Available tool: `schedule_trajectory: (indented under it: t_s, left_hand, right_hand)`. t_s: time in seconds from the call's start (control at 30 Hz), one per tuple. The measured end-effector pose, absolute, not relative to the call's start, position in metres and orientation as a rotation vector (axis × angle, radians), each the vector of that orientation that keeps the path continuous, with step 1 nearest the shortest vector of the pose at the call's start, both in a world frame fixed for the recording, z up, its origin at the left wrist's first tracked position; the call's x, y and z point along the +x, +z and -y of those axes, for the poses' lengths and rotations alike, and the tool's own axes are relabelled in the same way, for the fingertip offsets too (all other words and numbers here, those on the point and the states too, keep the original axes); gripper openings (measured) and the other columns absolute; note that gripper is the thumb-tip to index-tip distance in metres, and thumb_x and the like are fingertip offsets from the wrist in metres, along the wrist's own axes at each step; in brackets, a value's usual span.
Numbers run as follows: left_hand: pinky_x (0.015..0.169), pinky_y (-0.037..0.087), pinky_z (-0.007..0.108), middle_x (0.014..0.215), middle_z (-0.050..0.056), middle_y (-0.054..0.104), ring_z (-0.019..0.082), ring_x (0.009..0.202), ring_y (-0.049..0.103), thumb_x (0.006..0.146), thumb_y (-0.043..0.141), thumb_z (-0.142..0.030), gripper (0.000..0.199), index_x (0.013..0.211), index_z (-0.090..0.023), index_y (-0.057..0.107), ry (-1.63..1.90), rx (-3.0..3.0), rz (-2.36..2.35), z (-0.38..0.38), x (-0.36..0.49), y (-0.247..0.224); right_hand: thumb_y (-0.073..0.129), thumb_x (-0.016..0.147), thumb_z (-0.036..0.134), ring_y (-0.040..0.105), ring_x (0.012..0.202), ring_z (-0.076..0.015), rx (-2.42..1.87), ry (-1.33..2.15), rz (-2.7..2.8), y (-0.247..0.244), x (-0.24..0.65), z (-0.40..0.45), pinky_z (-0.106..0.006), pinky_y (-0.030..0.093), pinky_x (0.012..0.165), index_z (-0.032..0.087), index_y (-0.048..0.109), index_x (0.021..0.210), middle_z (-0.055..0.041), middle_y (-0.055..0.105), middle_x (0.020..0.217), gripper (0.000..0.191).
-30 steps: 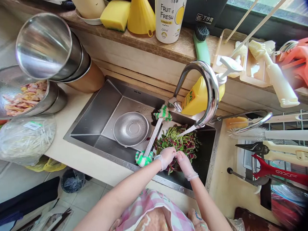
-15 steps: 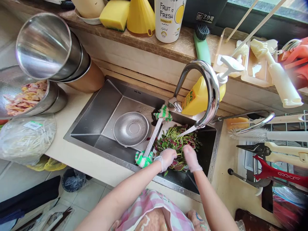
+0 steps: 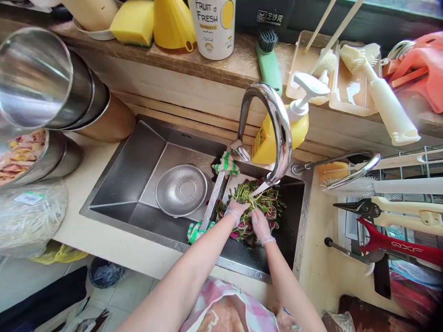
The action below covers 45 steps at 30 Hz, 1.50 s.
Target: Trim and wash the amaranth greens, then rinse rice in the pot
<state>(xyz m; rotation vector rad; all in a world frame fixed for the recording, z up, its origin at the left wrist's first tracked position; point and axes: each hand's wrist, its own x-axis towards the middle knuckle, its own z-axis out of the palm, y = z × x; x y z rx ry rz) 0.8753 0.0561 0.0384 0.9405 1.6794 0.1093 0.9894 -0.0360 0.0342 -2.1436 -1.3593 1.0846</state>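
Upper left of the frame we see stacked steel bowls tipped on their sides, and along the top edge a yellow sponge beside a yellow funnel on a wooden shelf. In the stainless sink sits a perforated steel strainer, left of a curved chrome faucet with a yellow pump bottle behind it. Right of the sink, cream-handled kitchen shears and a red-handled kitchen tool rest by a wire rack.

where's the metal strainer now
In the head view, the perforated steel strainer sits in the left part of the stainless sink, left of the red-green leafy greens.
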Motion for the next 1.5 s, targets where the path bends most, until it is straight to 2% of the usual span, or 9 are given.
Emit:
schedule_trajectory:
  t_s: [0.1, 0.23, 0.33, 0.53, 0.63, 0.9, 1.07, 1.23, 1.5]
  left_hand:
    - [0.088, 0.049, 0.040, 0.103, 0.021, 0.072, 0.033, 0.102, 0.067, 0.062, 0.080, -0.022, 0.039, 0.095, -0.009, 0.065, 0.079, 0.900, -1.675, -0.046, 0.872, 0.040]
    - [0.082, 0.052, 0.032, 0.097, 0.012, 0.075, 0.024, 0.091, 0.070, 0.071, 0.073, -0.021, 0.022, 0.090, -0.013, 0.067, 0.160, 0.895, -1.600, -0.029, 0.850, 0.064]
    - [0.079, 0.054, 0.029, 0.099, 0.009, 0.076, 0.020, 0.087, 0.071, 0.075, 0.071, -0.024, 0.024, 0.097, -0.014, 0.067, 0.313, 0.869, -1.518, -0.024, 0.837, 0.080]
    - [0.086, 0.054, 0.034, 0.097, 0.010, 0.076, 0.023, 0.090, 0.071, 0.066, 0.078, -0.018, 0.031, 0.096, -0.013, 0.068, 0.438, 0.781, -1.557, -0.033, 0.837, 0.072]
    - [0.091, 0.052, 0.036, 0.100, 0.010, 0.076, 0.023, 0.095, 0.070, 0.063, 0.080, -0.015, 0.036, 0.097, -0.014, 0.069, 0.434, 0.784, -1.541, -0.028, 0.836, 0.066]
    - [0.090, 0.052, 0.035, 0.101, 0.008, 0.076, 0.023, 0.094, 0.070, 0.061, 0.080, -0.014, 0.041, 0.101, -0.014, 0.069, 0.432, 0.788, -1.426, -0.013, 0.835, 0.070]
    - [0.087, 0.053, 0.033, 0.098, 0.007, 0.076, 0.021, 0.089, 0.071, 0.062, 0.076, -0.008, 0.044, 0.105, -0.013, 0.067, 0.408, 0.844, -1.344, -0.009, 0.835, 0.064]
    - [0.086, 0.053, 0.031, 0.099, 0.006, 0.076, 0.020, 0.089, 0.071, 0.065, 0.072, -0.005, 0.042, 0.106, -0.014, 0.066, 0.364, 0.924, -1.375, -0.012, 0.834, 0.060]
    - [0.085, 0.050, 0.030, 0.099, 0.007, 0.075, 0.020, 0.091, 0.068, 0.066, 0.073, -0.008, 0.039, 0.104, -0.014, 0.067, 0.250, 1.119, -1.435, -0.020, 0.839, 0.067]
  right_hand:
    - [0.028, 0.088, 0.039, 0.050, 0.073, -0.0184, -2.034, 1.196, 1.175, 0.040, 0.970, 0.046, -0.031, 0.044, 0.074, 0.023, 0.044, 0.072, -0.0015, 0.053, 0.073, 0.028]
    - [0.030, 0.091, 0.043, 0.050, 0.076, -0.0171, -1.853, 1.289, 1.066, 0.070, 0.958, 0.053, -0.028, 0.043, 0.076, 0.023, 0.047, 0.075, -0.0002, 0.053, 0.076, 0.030]
    - [0.031, 0.094, 0.042, 0.051, 0.078, -0.0166, -1.778, 1.282, 1.113, 0.090, 0.959, 0.052, -0.027, 0.042, 0.077, 0.023, 0.050, 0.080, -0.0010, 0.055, 0.080, 0.031]
    - [0.031, 0.087, 0.032, 0.051, 0.078, -0.0197, -2.213, 0.946, 1.180, 0.087, 0.983, 0.041, -0.032, 0.041, 0.078, 0.023, 0.046, 0.068, -0.0063, 0.057, 0.080, 0.025]
    - [0.031, 0.087, 0.034, 0.053, 0.079, -0.0210, -2.277, 0.925, 1.098, 0.086, 0.994, 0.040, -0.033, 0.041, 0.077, 0.023, 0.051, 0.076, -0.0070, 0.060, 0.083, 0.026]
    - [0.037, 0.089, 0.047, 0.053, 0.069, -0.0169, -1.895, 1.182, 0.885, 0.106, 0.992, 0.029, -0.028, 0.043, 0.066, 0.021, 0.059, 0.095, -0.0027, 0.061, 0.080, 0.035]
    - [0.053, 0.078, 0.051, 0.055, 0.077, -0.0188, -1.997, 1.224, 0.932, 0.094, 0.987, 0.017, -0.030, 0.042, 0.076, 0.020, 0.064, 0.081, -0.0022, 0.065, 0.081, 0.033]
    - [0.053, 0.075, 0.046, 0.049, 0.064, -0.0149, -2.031, 1.277, 0.909, 0.087, 0.999, 0.016, -0.027, 0.039, 0.065, 0.018, 0.062, 0.069, 0.0015, 0.059, 0.065, 0.029]
    - [0.047, 0.086, 0.026, 0.050, 0.063, -0.0132, -2.208, 1.322, 1.838, 0.110, 1.010, 0.016, -0.025, 0.029, 0.058, 0.021, 0.065, 0.071, 0.0002, 0.063, 0.069, 0.024]
